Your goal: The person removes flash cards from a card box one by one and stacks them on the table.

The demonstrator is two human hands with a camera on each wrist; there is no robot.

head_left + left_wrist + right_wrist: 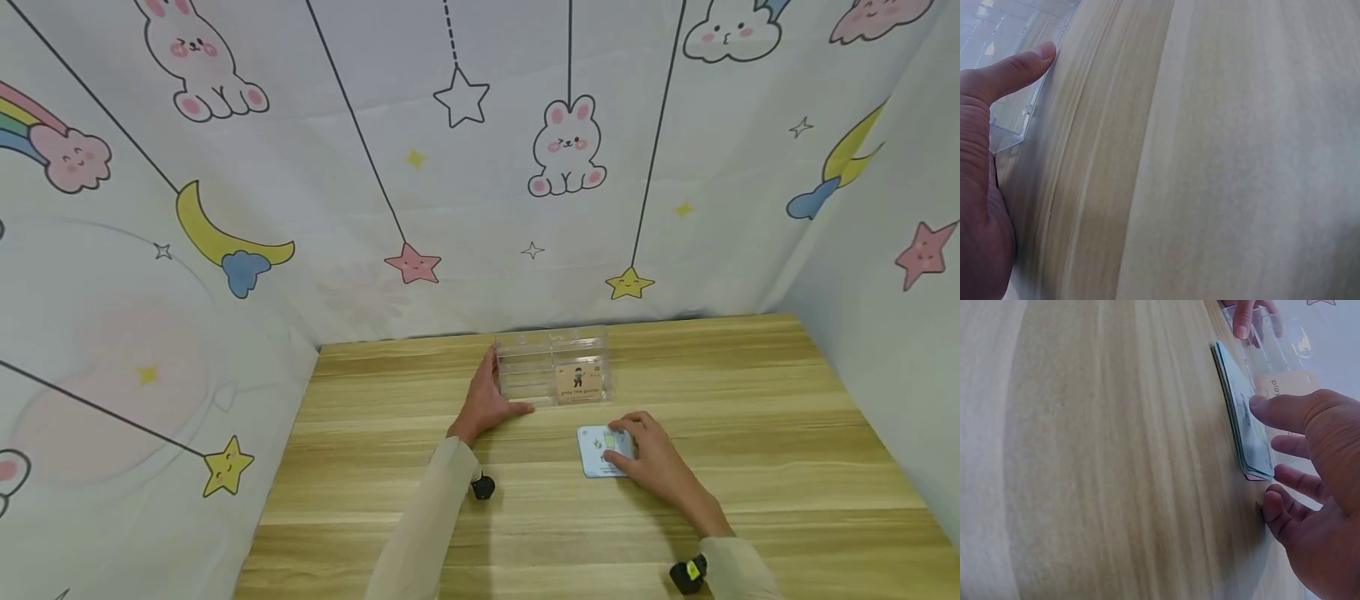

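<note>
A clear plastic rack with compartments (527,377) stands near the back of the table. In its lower right compartment sits a tan card (580,382) reading "play the guitar". My left hand (486,404) rests against the rack's left side, fingers along that side and thumb stretched along the front edge; the left wrist view shows this thumb (1025,67) straight. In front of the rack lies a stack of pale blue cards (594,454). My right hand (660,462) pinches this stack at its right side, thumb on the top face; the other fingers are bent beside the edge.
The wooden table (375,483) reaches back to a white curtain (480,200) printed with rabbits, stars and moons. More printed cloth hangs along both sides. Black wrist devices (483,487) sit below the hands.
</note>
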